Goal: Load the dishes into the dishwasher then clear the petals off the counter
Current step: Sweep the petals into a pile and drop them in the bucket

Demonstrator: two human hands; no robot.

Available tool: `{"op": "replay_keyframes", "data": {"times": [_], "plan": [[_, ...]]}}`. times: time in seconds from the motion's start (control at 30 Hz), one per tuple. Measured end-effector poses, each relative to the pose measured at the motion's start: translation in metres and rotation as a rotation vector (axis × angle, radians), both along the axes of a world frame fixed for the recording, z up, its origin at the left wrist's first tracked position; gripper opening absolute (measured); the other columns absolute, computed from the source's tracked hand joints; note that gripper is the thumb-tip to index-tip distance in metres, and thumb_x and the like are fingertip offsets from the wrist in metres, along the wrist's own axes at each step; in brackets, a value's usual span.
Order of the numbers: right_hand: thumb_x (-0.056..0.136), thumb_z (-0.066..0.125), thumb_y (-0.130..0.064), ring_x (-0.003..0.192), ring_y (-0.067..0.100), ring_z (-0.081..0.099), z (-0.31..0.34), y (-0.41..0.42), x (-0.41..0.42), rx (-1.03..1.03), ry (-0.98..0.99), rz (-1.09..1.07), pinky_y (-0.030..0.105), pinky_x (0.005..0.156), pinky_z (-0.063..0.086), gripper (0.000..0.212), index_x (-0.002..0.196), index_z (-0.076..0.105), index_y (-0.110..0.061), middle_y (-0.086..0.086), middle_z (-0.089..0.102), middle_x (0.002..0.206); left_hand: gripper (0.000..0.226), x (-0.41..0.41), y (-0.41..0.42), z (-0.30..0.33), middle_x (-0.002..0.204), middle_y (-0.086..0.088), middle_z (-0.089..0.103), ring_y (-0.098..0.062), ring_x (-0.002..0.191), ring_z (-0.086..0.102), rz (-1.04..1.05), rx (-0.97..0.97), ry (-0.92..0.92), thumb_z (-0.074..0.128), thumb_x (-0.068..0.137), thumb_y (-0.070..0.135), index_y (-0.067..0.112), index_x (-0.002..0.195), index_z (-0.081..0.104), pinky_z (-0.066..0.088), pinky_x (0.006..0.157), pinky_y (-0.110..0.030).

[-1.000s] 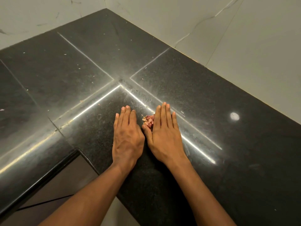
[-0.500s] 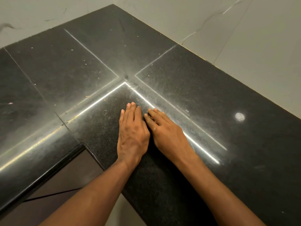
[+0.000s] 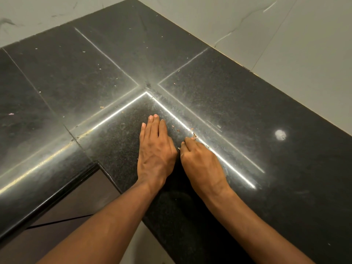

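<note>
Black stone counter [image 3: 247,187] carries both hands: the left hand [image 3: 155,149] lies flat with straight fingers, the right hand [image 3: 200,162] curls inward, whether around petals I cannot tell. Loose petals [image 3: 193,134] just beyond its knuckles could scatter if swept carelessly, or stay lodged in the seam.

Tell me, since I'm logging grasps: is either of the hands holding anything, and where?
Left hand lies flat on the counter, holding nothing. Right hand is curled; whether it encloses petals cannot be told.
</note>
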State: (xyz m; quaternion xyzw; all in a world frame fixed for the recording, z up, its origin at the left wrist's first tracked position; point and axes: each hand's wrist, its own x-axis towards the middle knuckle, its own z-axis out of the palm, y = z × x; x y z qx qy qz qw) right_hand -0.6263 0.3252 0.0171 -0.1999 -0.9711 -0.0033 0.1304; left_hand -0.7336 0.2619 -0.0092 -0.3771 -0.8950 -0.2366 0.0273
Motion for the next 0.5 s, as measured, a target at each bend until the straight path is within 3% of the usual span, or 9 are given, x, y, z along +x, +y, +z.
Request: {"op": "replay_keyframes", "data": {"times": [0.13, 0.2, 0.3, 0.37, 0.4, 0.5], "plan": [[0.073, 0.080, 0.006, 0.063, 0.020, 0.060, -0.005, 0.004, 0.000, -0.030, 0.097, -0.046, 0.030, 0.051, 0.049, 0.024, 0.072, 0.062, -0.010, 0.005, 0.059, 0.073, 0.056, 0.000, 0.000, 0.001, 0.156, -0.021, 0.038, -0.030, 0.152, 0.025, -0.004, -0.017, 0.014, 0.023, 0.095, 0.016, -0.002, 0.143, 0.045, 0.017, 0.126, -0.047], [0.083, 0.066, 0.000, 0.070, 0.022, 0.065, -0.004, 0.013, 0.001, -0.228, 0.222, -0.069, 0.035, 0.061, 0.054, 0.013, 0.078, 0.067, -0.012, 0.002, 0.066, 0.080, 0.055, -0.001, -0.001, 0.000, 0.157, -0.020, 0.038, -0.030, 0.152, 0.026, -0.008, -0.026, 0.022, 0.025, 0.096, 0.017, -0.001, 0.144, 0.045, 0.017, 0.126, -0.046], [0.088, 0.070, -0.005, 0.087, 0.014, 0.075, -0.002, 0.031, 0.005, -0.916, 0.618, -0.414, 0.039, 0.081, 0.061, 0.022, 0.098, 0.082, -0.019, -0.006, 0.079, 0.091, 0.051, -0.002, -0.002, -0.002, 0.158, -0.019, 0.037, -0.029, 0.152, 0.025, -0.007, -0.024, 0.022, 0.029, 0.097, 0.016, 0.001, 0.144, 0.045, 0.015, 0.126, -0.045], [0.088, 0.074, 0.000, 0.096, 0.024, 0.077, 0.004, 0.037, 0.006, -1.481, 0.919, -0.604, 0.043, 0.087, 0.062, 0.021, 0.105, 0.080, -0.010, 0.005, 0.080, 0.096, 0.047, -0.003, -0.002, -0.003, 0.157, -0.018, 0.038, -0.029, 0.152, 0.025, -0.011, -0.012, 0.019, 0.033, 0.098, 0.013, 0.002, 0.142, 0.046, 0.015, 0.126, -0.045], [0.089, 0.071, 0.006, 0.099, 0.027, 0.076, 0.007, 0.038, 0.007, -1.713, 1.067, -0.625, 0.037, 0.088, 0.062, 0.021, 0.107, 0.077, -0.002, 0.011, 0.079, 0.098, 0.046, -0.003, -0.002, -0.003, 0.156, -0.019, 0.039, -0.029, 0.152, 0.026, -0.014, 0.000, 0.018, 0.033, 0.098, 0.013, 0.002, 0.140, 0.047, 0.016, 0.126, -0.045], [0.091, 0.061, 0.013, 0.098, 0.023, 0.076, 0.019, 0.031, 0.009, -2.031, 1.328, -0.597, 0.026, 0.082, 0.062, 0.021, 0.109, 0.070, 0.006, 0.016, 0.077, 0.099, 0.044, -0.004, -0.003, -0.002, 0.155, -0.018, 0.040, -0.029, 0.151, 0.026, -0.020, 0.052, -0.013, 0.030, 0.098, 0.015, 0.003, 0.135, 0.050, 0.016, 0.126, -0.046]]}}
